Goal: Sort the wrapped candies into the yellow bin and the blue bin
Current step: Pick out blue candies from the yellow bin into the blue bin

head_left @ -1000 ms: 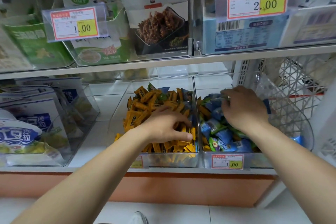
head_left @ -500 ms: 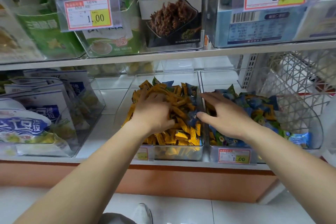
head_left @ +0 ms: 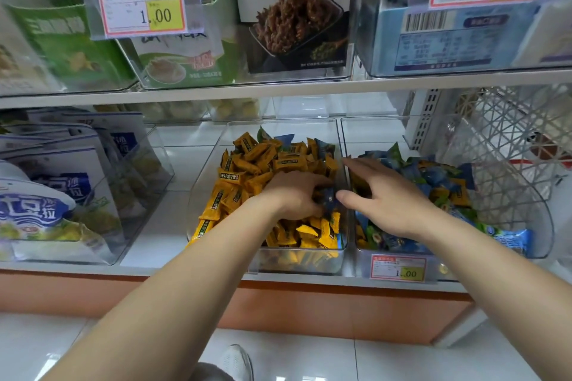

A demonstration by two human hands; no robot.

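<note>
Shifted rightward, the left hand (head_left: 294,195) curls into candies (head_left: 247,164) at the right wall of the yellow bin (head_left: 278,124), grip unclear; the right hand (head_left: 387,201) stays spread over the left edge of the blue bin (head_left: 520,195).

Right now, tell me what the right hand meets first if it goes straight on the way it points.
The right hand would probably meet the dark blue candy among the yellow candies, just off its thumb, by the left hand; depth is unclear.
</note>
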